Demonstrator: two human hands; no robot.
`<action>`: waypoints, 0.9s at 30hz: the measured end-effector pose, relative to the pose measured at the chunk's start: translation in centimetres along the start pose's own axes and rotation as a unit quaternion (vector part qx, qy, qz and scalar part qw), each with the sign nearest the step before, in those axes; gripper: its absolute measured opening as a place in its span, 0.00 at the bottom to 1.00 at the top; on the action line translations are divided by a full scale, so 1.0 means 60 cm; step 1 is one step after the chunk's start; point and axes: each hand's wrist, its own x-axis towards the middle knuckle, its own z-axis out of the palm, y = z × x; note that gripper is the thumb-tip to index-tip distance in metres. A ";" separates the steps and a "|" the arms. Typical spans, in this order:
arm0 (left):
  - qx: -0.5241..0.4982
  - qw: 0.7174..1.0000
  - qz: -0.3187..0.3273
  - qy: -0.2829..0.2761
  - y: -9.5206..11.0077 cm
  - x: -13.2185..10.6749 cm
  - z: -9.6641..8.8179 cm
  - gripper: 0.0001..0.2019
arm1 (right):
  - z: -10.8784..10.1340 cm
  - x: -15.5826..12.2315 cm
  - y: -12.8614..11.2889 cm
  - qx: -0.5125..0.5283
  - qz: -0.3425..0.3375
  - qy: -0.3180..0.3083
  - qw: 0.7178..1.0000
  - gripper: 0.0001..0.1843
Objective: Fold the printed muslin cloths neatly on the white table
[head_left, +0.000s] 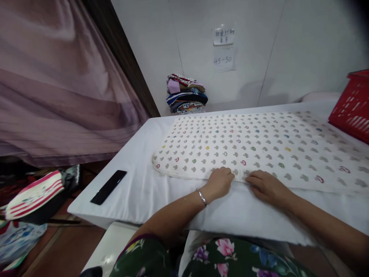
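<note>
A white cloth (213,140) printed with small grey and coloured mushrooms lies spread flat across the table, its left corner rounded. My left hand (220,182), with a silver bracelet at the wrist, has its curled fingers closed on the cloth's near edge. A short way to the right, my right hand (266,187) pinches the same edge between thumb and fingers. A small stretch of edge shows between the two hands. The fingertips are partly hidden by the hands and the fabric.
The cloth rests on a white-covered table (144,192). A black phone-like slab (108,187) lies at the left, and folded clothes (186,94) are stacked by the wall. A red basket (351,105) stands at the right. Paper signs (224,48) hang behind; a pinkish curtain (57,77) hangs left.
</note>
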 end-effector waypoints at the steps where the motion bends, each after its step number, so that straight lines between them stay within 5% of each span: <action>1: -0.011 1.000 -0.008 0.002 -0.009 -0.008 -0.001 0.06 | 0.000 0.006 -0.005 0.002 -0.003 0.000 1.000 0.13; 13: -0.121 0.991 -0.044 0.022 -0.045 -0.025 -0.005 0.12 | -0.005 0.030 -0.016 0.126 0.069 -0.013 0.989 0.16; 20: 0.040 0.998 -0.021 0.037 -0.039 -0.023 0.007 0.09 | 0.016 0.022 -0.022 0.025 0.043 0.033 0.998 0.15; 27: 0.076 0.992 0.004 0.102 -0.052 -0.019 0.016 0.09 | 0.027 0.021 -0.017 -0.026 0.029 0.074 0.996 0.15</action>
